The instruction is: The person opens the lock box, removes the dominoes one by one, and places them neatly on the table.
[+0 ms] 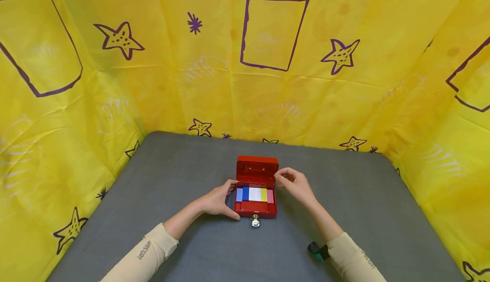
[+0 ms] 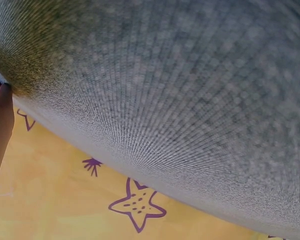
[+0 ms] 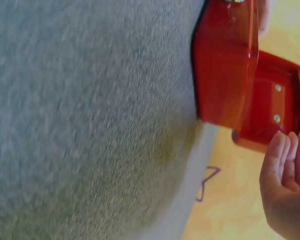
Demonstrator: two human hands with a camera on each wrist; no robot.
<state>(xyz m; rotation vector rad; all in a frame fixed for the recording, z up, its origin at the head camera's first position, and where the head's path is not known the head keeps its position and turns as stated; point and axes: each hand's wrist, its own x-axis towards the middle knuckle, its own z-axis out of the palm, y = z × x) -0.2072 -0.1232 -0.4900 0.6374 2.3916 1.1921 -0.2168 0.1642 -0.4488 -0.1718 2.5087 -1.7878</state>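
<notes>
A red metal cash box (image 1: 255,206) stands with its lid (image 1: 257,165) raised. Inside lies a row of coloured blocks: light blue (image 1: 239,195), dark blue (image 1: 246,193), white (image 1: 254,194), yellow (image 1: 263,194) and pink (image 1: 270,196). A silver clasp (image 1: 255,221) hangs at the front. My left hand (image 1: 216,199) grips the box's left side, thumb by the front corner and fingers by the back one. Beside the lid's right edge is my right hand (image 1: 294,184); in the right wrist view its fingertips (image 3: 280,137) reach that edge, contact unclear. The left wrist view barely catches the red box.
The grey table (image 1: 183,239) extends around the box. Yellow cloth (image 1: 218,99) with purple stars hangs behind the table and along both sides. A dark band (image 1: 318,251) sits by the right sleeve.
</notes>
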